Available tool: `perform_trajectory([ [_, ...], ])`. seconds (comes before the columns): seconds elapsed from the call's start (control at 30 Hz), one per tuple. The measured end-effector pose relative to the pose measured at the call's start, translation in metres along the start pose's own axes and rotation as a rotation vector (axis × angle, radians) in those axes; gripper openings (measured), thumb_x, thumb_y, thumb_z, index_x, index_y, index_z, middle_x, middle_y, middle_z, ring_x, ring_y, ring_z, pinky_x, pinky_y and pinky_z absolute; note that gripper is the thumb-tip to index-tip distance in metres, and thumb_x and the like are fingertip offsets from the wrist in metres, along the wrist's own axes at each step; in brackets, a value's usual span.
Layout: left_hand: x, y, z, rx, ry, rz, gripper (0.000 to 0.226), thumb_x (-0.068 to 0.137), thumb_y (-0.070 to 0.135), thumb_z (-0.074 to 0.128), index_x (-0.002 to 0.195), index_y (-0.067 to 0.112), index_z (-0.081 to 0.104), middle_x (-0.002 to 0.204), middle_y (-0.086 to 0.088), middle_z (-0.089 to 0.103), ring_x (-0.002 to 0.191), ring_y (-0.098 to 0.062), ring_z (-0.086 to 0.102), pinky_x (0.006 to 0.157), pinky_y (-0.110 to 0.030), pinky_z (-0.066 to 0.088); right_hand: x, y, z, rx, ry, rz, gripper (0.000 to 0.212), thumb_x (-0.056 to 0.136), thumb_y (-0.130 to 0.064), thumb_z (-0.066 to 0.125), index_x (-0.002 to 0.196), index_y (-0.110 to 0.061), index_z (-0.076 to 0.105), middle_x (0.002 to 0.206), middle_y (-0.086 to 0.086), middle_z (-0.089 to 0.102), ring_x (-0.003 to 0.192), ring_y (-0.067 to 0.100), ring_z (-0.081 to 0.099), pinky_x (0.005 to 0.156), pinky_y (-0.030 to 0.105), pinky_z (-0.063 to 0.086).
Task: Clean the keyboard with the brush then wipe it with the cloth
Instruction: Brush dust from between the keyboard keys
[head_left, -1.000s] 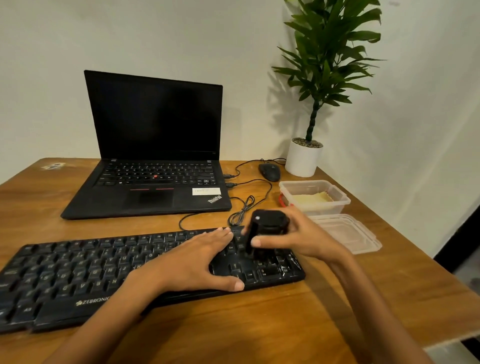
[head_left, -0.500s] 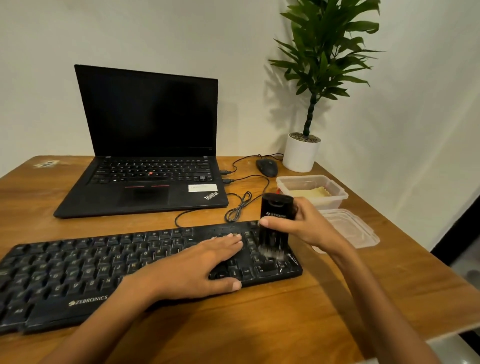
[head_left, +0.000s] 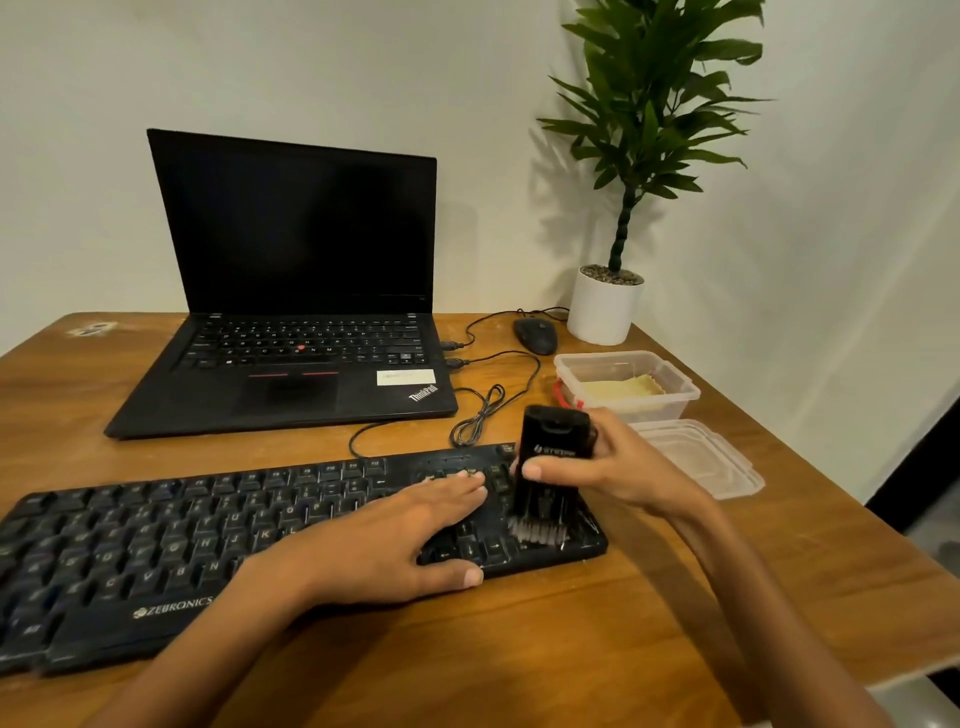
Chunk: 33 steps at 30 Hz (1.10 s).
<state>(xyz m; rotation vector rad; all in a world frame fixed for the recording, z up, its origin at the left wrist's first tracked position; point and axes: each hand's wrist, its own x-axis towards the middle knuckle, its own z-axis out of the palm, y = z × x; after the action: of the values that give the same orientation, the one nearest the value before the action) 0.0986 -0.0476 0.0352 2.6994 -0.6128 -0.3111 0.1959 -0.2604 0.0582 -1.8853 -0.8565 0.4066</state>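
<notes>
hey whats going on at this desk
A person is brushing a black keyboard on a wooden table. The right hand grips a black brush upright, its bristles down on the keys at the keyboard's right end. The left hand lies flat on the keys beside it. What looks like a yellow cloth sits in an open plastic container behind, not yet used.
</notes>
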Motion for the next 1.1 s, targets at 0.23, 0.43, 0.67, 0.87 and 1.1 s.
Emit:
perform_trajectory([
  [0.23, -0.003, 0.002, -0.001, 0.007, 0.0, 0.01, 0.075, 0.089, 0.057, 0.038, 0.146, 0.031, -0.003, 0.143, 0.025, -0.016, 0.123, 0.015, -0.019, 0.085, 0.007, -0.016, 0.004, -0.01, 0.0, -0.026, 0.155, -0.084, 0.035, 0.072, -0.028, 0.073, 0.104, -0.017, 0.064, 0.104, -0.003, 0.068, 0.1, 0.006, 0.062, 0.085, 0.028, 0.052],
  [0.43, -0.007, 0.005, -0.003, 0.018, -0.01, -0.012, 0.079, 0.088, 0.058, 0.037, 0.144, 0.031, -0.012, 0.136, 0.024, -0.024, 0.102, 0.024, -0.032, 0.076, 0.01, -0.021, -0.015, -0.002, -0.002, 0.018, -0.011, -0.043, 0.038, 0.07, -0.031, 0.07, 0.103, -0.013, 0.062, 0.101, 0.001, 0.069, 0.099, 0.016, 0.064, 0.081, 0.029, 0.052],
  [0.67, -0.007, 0.003, -0.003, 0.018, -0.012, -0.012, 0.079, 0.087, 0.059, 0.037, 0.145, 0.03, -0.009, 0.136, 0.025, -0.023, 0.106, 0.024, -0.03, 0.078, 0.01, -0.02, -0.007, -0.014, -0.001, -0.004, 0.02, -0.124, 0.03, 0.073, -0.022, 0.071, 0.1, -0.01, 0.064, 0.099, 0.006, 0.069, 0.097, 0.02, 0.064, 0.085, 0.035, 0.053],
  [0.87, -0.006, 0.003, -0.003, 0.017, -0.009, -0.002, 0.079, 0.088, 0.059, 0.037, 0.145, 0.03, -0.009, 0.141, 0.023, -0.022, 0.115, 0.018, -0.029, 0.081, 0.009, -0.02, -0.018, -0.002, -0.025, -0.091, 0.09, 0.0, 0.046, 0.063, -0.039, 0.076, 0.097, -0.011, 0.063, 0.093, 0.004, 0.07, 0.09, 0.01, 0.065, 0.077, 0.022, 0.053],
  [1.1, -0.007, 0.002, -0.002, 0.003, -0.001, -0.006, 0.08, 0.087, 0.059, 0.038, 0.144, 0.029, -0.01, 0.137, 0.023, -0.023, 0.12, 0.014, -0.024, 0.079, 0.01, -0.019, -0.001, -0.011, 0.013, -0.112, -0.017, -0.026, 0.033, 0.074, -0.031, 0.073, 0.102, -0.018, 0.062, 0.101, 0.002, 0.068, 0.096, 0.014, 0.064, 0.083, 0.029, 0.053],
])
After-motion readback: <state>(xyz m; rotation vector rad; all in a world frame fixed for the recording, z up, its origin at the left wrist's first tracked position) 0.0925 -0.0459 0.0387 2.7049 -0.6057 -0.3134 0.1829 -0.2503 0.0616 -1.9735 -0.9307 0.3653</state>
